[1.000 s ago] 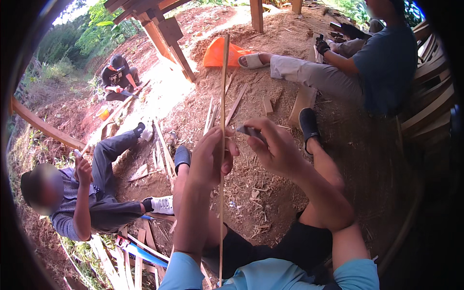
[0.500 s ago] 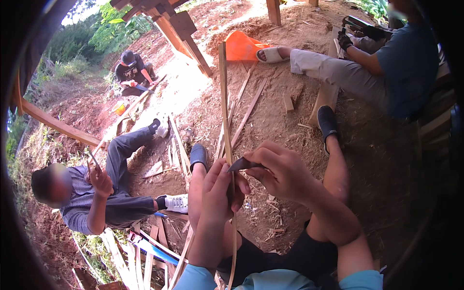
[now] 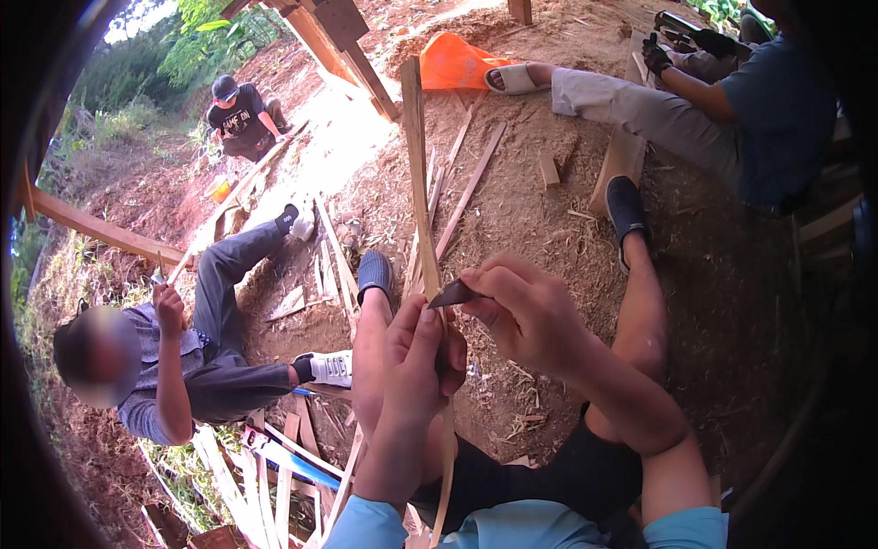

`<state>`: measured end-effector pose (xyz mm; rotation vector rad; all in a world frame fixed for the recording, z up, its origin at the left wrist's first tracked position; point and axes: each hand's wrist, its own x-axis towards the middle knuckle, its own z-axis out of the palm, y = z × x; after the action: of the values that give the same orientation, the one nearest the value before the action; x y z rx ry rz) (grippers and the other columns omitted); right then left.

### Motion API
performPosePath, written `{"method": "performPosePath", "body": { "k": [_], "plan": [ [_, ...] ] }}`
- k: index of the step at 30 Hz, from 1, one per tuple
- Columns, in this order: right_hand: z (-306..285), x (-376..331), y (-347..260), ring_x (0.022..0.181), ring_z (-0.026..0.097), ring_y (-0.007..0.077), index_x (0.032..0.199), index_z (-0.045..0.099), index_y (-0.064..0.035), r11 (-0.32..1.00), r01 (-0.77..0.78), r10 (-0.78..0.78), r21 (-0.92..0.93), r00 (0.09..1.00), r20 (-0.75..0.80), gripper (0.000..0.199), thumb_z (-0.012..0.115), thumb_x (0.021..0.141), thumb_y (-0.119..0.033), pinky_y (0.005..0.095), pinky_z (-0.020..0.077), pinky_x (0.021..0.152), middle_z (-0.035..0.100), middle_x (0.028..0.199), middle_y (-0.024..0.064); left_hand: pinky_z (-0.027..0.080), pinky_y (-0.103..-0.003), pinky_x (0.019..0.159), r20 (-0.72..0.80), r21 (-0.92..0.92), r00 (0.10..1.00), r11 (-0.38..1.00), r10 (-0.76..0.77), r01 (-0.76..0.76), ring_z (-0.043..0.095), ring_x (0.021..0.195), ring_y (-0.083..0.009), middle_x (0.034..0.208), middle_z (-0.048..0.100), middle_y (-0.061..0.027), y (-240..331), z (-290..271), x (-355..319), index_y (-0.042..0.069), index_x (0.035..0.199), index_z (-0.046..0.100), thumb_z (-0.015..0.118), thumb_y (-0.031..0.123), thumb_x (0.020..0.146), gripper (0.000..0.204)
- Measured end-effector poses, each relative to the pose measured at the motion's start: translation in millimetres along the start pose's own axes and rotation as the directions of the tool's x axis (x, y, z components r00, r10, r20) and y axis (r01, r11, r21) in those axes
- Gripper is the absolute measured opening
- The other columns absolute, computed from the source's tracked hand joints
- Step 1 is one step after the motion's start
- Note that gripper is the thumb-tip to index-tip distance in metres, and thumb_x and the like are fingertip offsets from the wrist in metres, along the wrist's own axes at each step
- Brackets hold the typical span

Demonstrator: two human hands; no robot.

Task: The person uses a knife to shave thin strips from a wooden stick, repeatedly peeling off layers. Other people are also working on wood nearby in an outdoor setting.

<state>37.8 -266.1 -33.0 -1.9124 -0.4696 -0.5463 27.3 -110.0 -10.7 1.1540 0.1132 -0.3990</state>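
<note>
Two grips: left hand clasped strip, right hand pinched blade against it. Far left beyond fingers: lettered shirt, bucket; contents weren't discernible.

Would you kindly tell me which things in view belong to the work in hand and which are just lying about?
In use:
- wooden strip, held in the left hand
- dark blade, held in the right hand, at the strip

Apparently lying about:
- orange sheet
- short wood block
- yellow bucket
</note>
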Motion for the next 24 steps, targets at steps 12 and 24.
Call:
{"method": "performPosePath", "body": {
  "k": [12, 24],
  "plan": [
    [-40, 11, 27, 0.062, 0.058, 0.0214, 0.099, 0.055, -0.0012, 1.0, -0.013, 0.019, 0.026, 0.971, -0.236, 0.021, 0.063, 0.083, -0.013, 0.0296, 0.0451, 0.053, 0.056, 0.078, 0.0096, 0.028, -0.019, 0.031, -0.015, 0.101, 0.999, 0.994, -0.04, 0.041, 0.037, 0.035, -0.008, 0.059, 0.05, -0.0028, -1, 8, -3, 0.008, 0.095, 0.049, 0.039, 0.026, 0.097, 0.021],
    [-11, -5, 5, 0.063, 0.057, 0.0243, 0.09, 0.057, -0.0032, 0.988, 0.007, -0.021, 0.155, 0.995, 0.093, 0.013, 0.064, 0.08, -0.007, 0.0317, 0.045, 0.055, 0.055, 0.076, 0.0091, 0.027, -0.019, 0.028, -0.094, -0.03, 0.995, 0.999, -0.04, 0.037, 0.034, 0.033, -0.0073, 0.058, 0.047, -0.0033, -2, 8, 2, 0.005, 0.103, 0.05, 0.039, 0.018, 0.095, 0.019]
  ]
}}
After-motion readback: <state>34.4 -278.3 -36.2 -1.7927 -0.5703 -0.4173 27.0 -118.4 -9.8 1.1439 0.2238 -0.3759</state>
